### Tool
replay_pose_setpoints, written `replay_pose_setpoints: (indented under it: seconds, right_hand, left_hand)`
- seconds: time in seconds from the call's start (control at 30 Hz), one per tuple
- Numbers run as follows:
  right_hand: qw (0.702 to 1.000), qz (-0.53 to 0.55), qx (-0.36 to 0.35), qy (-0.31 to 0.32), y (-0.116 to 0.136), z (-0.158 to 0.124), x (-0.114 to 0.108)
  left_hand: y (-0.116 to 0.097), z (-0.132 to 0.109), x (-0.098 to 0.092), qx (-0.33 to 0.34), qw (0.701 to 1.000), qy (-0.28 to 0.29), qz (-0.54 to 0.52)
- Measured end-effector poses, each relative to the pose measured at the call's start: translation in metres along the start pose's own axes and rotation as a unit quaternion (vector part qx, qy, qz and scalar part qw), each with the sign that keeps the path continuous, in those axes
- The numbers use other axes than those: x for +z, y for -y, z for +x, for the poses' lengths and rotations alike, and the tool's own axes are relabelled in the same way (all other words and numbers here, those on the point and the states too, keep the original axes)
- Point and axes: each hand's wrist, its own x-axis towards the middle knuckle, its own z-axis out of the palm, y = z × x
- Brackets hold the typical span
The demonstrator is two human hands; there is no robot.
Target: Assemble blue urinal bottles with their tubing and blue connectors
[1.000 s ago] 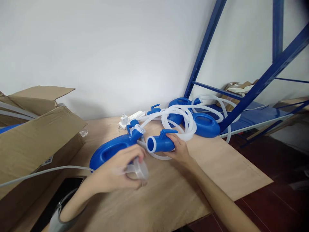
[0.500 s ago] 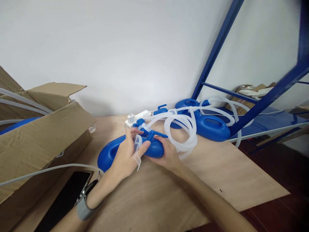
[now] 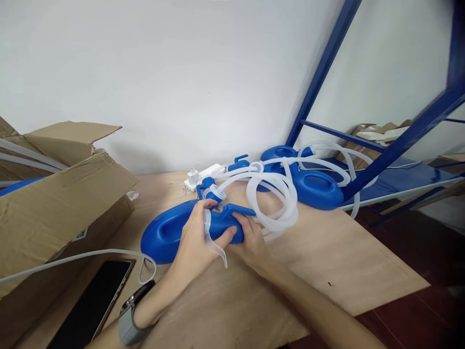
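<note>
A blue plastic urinal bottle (image 3: 163, 230) with a grip hollow lies on its side on the wooden table, its neck pointing right. My left hand (image 3: 194, 237) is wrapped round the neck, where a translucent plastic strap (image 3: 214, 247) rings it and its loose end hangs down. My right hand (image 3: 252, 242) grips the mouth end of the neck, fingers under the blue lid lever (image 3: 240, 209). Some fingertips are hidden behind the bottle. Just behind my hands lies a blue connector with a white ring (image 3: 215, 191), joined to a coiled translucent hose (image 3: 290, 208).
More blue bottles (image 3: 316, 189) with hoses lie at the right, by a blue metal shelf frame (image 3: 323, 72). A white power strip (image 3: 210, 173) is near the wall. On the left stand an open cardboard box (image 3: 65, 208) and a phone (image 3: 90, 305) beside a white cable (image 3: 90, 254).
Both hands stay on the bottle, which has tipped slightly nearer to me. The strap has come down the neck a little and its loose end hangs lower. The view has shifted slightly.
</note>
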Motion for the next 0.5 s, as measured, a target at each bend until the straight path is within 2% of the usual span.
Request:
replay_pose_setpoints:
  seconds: [0.17,0.23,0.3,0.4,0.5]
  right_hand:
    - [0.998,0.058,0.027,-0.015,0.004,0.0,-0.001]
    - [0.993,0.103,0.054,-0.005,0.003,0.004,-0.001]
    - [0.986,0.148,0.078,0.006,0.002,0.008,-0.003]
    - [0.97,0.215,0.109,0.012,0.001,0.011,-0.008]
    - [0.933,0.332,0.127,0.061,0.001,0.013,-0.016]
  left_hand:
    - [-0.004,-0.007,-0.001,0.064,0.998,-0.011,0.025]
    - [-0.004,-0.008,-0.007,0.088,0.995,0.024,0.041]
    - [-0.005,-0.006,-0.017,0.136,0.985,0.087,0.064]
    - [-0.005,0.003,-0.036,0.246,0.948,0.165,0.117]
    - [-0.004,0.011,-0.047,0.309,0.924,0.191,0.121]
